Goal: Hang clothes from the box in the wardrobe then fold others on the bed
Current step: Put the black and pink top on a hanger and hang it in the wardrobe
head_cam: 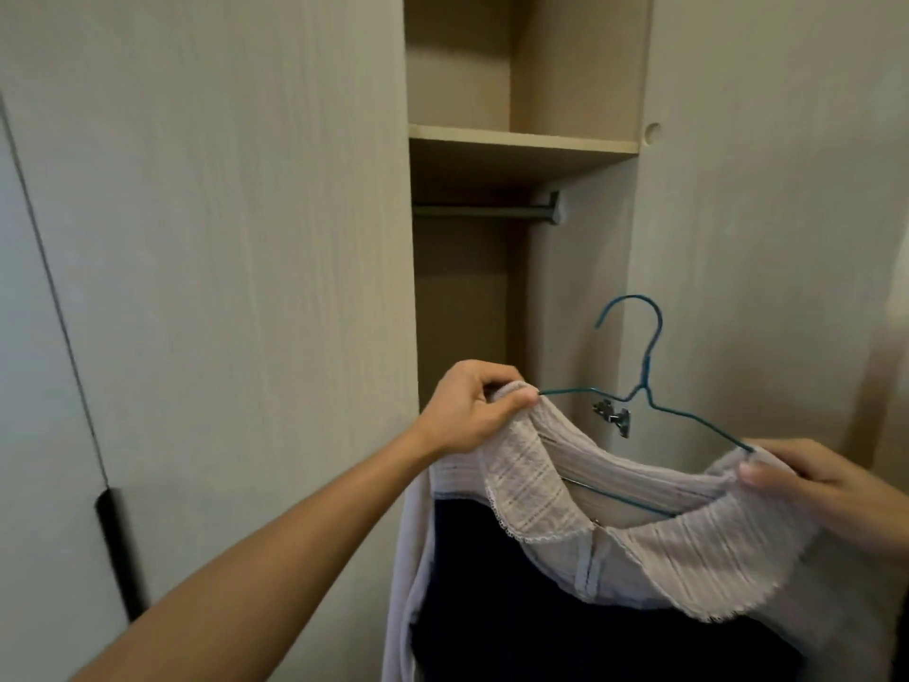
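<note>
the hanging step is looking nearly done. in the lower centre of the frame the pale lilac collared garment (531, 489) is sitting on a teal wire hanger (646, 369), in front of the open wardrobe (580, 287). the left hand (467, 411) is pinching one shoulder over the hanger's end. the right hand (811, 479), at the right edge, is gripping the other shoulder with curled fingers. next, i judge, the hook is needing lifting onto the rail (482, 209) in the upper centre.

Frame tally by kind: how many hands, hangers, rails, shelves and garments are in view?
Hands: 2, left hand and right hand
Hangers: 1, teal hanger
Rails: 1, rail
Shelves: 1, shelf
Garments: 1, pale blouse; the navy cloth below may belong to it
Total: 6
</note>
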The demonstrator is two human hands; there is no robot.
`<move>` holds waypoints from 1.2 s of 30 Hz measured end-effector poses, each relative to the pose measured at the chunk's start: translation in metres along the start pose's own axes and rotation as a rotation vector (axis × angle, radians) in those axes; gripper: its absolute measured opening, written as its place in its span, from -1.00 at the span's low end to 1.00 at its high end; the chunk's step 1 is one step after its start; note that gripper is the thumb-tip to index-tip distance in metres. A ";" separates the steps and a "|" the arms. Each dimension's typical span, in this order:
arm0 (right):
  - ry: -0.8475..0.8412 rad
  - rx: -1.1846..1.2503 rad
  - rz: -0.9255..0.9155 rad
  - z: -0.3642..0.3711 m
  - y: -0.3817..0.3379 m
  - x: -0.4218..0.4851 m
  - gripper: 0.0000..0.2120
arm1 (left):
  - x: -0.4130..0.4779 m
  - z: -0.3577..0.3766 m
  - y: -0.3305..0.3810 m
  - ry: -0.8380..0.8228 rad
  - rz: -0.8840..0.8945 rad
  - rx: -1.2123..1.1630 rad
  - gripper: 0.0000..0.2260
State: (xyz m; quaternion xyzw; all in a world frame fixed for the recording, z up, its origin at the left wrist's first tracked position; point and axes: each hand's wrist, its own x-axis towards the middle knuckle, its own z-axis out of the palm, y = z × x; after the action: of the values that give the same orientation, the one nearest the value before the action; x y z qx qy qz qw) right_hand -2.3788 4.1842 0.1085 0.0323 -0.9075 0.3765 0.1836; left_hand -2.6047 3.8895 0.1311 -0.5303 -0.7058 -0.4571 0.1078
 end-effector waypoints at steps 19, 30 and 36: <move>0.230 0.302 0.045 0.062 -0.148 0.143 -0.72 | 0.086 -0.046 -0.093 -0.223 -0.410 1.363 -0.55; 0.207 0.381 0.174 0.078 -0.138 0.170 -0.81 | 0.091 -0.063 -0.106 -0.615 -0.439 1.881 -0.54; 0.196 0.416 0.195 0.069 -0.139 0.182 -0.91 | 0.083 -0.046 -0.080 -0.586 -0.312 1.906 -0.55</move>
State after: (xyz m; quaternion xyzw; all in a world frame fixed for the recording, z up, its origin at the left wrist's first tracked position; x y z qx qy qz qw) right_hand -2.5424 4.0517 0.2222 -0.0548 -0.7872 0.5724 0.2228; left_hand -2.7224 3.9069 0.1674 -0.2162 -0.8372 0.4369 0.2480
